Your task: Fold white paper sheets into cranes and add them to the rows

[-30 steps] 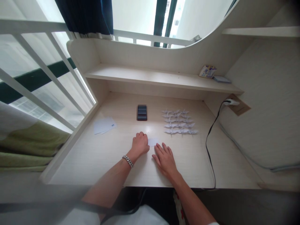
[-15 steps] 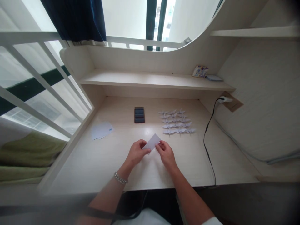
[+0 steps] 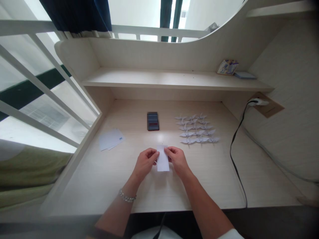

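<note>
A small folded white paper (image 3: 162, 158) is held upright-lengthwise between both hands above the desk (image 3: 104, 172). My left hand (image 3: 145, 161) pinches its left edge, a chain bracelet on the wrist. My right hand (image 3: 176, 158) pinches its right edge. Several folded paper cranes (image 3: 196, 129) lie in rows on the desk behind and to the right of my hands.
A dark small box (image 3: 153, 121) lies at mid-desk behind the hands. Loose white sheets (image 3: 111, 138) sit at the left. A black cable (image 3: 235, 146) runs from a wall plug (image 3: 258, 102) down the right side. A shelf (image 3: 161, 79) holds a small packet (image 3: 227, 67).
A second ago the paper lay flat on the desk under my hands. Both hands lifted it, and it has since turned from a slant to lengthwise between my fingers.
</note>
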